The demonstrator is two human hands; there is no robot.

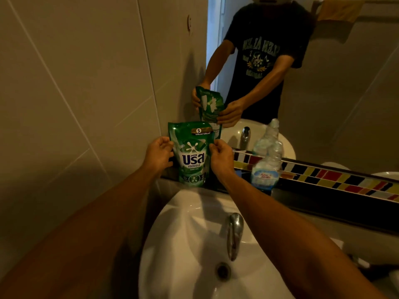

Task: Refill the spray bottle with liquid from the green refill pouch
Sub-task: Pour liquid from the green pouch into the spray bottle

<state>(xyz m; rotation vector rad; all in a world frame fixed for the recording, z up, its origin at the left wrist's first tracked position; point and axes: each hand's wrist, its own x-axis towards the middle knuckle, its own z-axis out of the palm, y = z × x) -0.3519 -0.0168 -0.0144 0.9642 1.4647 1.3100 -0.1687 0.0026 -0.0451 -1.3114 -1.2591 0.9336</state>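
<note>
The green refill pouch (191,155) stands upright on the dark ledge behind the sink, close to the wall corner. My left hand (158,155) touches its left edge and my right hand (220,157) pinches its right edge, so both hands hold it. To the right stands a clear plastic bottle (267,160) with a blue and white label; its top shows no spray head. Neither hand touches the bottle.
A white sink (187,223) with a chrome tap (234,234) and drain lies below my arms. A mirror (323,83) above the ledge reflects a person holding the pouch. A coloured tile strip (336,176) runs under the mirror. Tiled wall stands at the left.
</note>
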